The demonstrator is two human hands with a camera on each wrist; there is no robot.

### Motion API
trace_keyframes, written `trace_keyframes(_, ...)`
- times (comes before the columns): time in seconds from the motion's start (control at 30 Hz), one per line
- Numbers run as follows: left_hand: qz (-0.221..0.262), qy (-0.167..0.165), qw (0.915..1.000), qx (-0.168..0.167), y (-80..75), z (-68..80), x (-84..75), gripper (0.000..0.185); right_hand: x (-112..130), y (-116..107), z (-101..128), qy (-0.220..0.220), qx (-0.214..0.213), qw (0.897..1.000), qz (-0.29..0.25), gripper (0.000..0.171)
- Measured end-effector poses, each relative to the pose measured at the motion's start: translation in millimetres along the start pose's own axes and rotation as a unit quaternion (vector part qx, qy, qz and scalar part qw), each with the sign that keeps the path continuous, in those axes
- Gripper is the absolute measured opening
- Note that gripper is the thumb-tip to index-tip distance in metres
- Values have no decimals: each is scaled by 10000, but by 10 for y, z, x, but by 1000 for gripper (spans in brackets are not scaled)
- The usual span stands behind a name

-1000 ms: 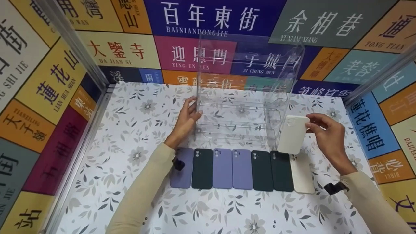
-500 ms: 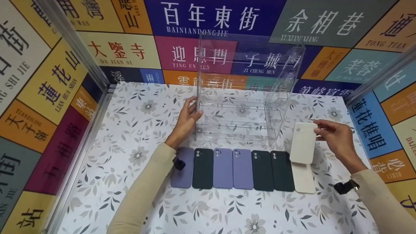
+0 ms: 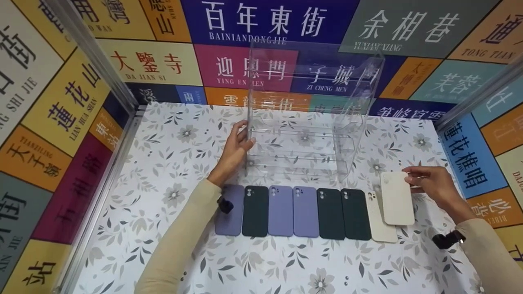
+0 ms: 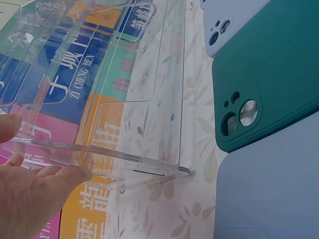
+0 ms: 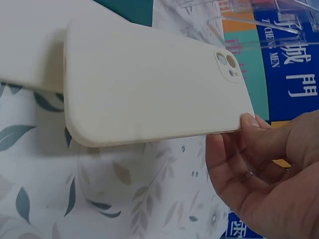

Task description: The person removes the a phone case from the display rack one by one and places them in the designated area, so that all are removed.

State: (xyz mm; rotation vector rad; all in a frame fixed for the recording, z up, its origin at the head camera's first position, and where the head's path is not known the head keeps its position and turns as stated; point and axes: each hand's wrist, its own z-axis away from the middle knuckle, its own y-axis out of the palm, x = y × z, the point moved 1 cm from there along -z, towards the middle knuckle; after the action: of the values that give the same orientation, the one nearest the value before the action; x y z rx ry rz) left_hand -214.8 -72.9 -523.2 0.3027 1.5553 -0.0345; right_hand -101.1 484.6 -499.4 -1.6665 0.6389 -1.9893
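My right hand [image 3: 436, 184] pinches a cream phone case [image 3: 397, 198] by its upper right corner. The held case is raised and overlaps another cream case [image 3: 383, 232] lying at the row's right end. In the right wrist view, thumb and fingers meet at the corner near the camera cutout of the held case [image 5: 149, 89]. My left hand [image 3: 236, 148] grips the left side panel of a clear, tiered acrylic rack [image 3: 302, 161]. Seen from the left wrist, the rack's edge [image 4: 114, 154] runs between thumb and fingers.
A row of phone cases lies before the rack, among them a purple case [image 3: 280, 212], a dark green case [image 3: 255, 212] and another dark green case [image 3: 356, 214]. The leaf-patterned tabletop [image 3: 253, 269] meets sign-printed walls [image 3: 269, 24] at the back and sides.
My right hand has moved right and toward the front with the cream case, away from the rack's right side and over the row's right end. The left hand stays on the rack.
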Motion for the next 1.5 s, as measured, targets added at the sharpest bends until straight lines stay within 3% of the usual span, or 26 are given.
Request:
trace_keyframes(0.57,38,47,10000,-55,-8,3,-5,62,-323,-99,209,143,385,9986,332,40)
trace_keyframes(0.87,6,39,10000,2,-12,16,-12,61,-439,-99,227,530,473,9972,224,41)
trace_keyframes(1.5,-17,52,10000,15,-7,8,-1,63,-556,71,270,438,163,9971,605,34)
